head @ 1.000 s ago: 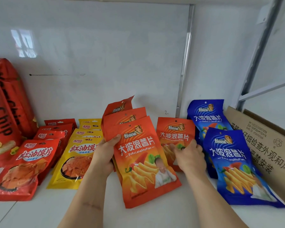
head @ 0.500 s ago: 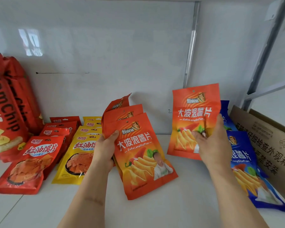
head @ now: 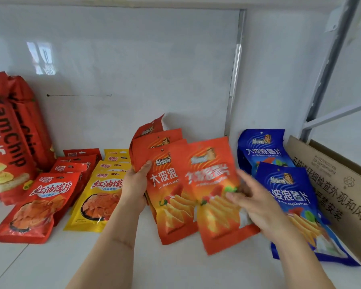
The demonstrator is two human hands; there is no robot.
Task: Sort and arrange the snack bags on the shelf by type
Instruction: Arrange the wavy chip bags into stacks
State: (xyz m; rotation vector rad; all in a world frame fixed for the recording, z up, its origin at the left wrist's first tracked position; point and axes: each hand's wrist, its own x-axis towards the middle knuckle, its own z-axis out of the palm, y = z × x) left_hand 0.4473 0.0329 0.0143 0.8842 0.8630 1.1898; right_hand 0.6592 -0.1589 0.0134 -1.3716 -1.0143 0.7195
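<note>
My left hand [head: 134, 190] grips the left edge of a stack of orange potato-chip bags [head: 165, 188], thumb on the front bag. My right hand [head: 256, 203] pinches one more orange bag [head: 213, 195] by its right side; that bag is blurred and overlaps the front of the stack. Two blue bags of the same brand lie to the right, one upright at the back [head: 263, 149], one in front [head: 290, 192] partly under my right hand. Left of the stack stand rows of yellow bags [head: 98, 197] and small red bags [head: 40, 203].
Large red yam-chip bags [head: 10, 138] stand at the far left. A cardboard box [head: 338, 184] fills the right end of the white shelf [head: 50, 263]. A glossy white back panel and metal uprights [head: 234, 80] close the back.
My right hand lifted the single orange bag from the shelf, raised it, then brought it down and left onto the front of the stack held by my left hand.
</note>
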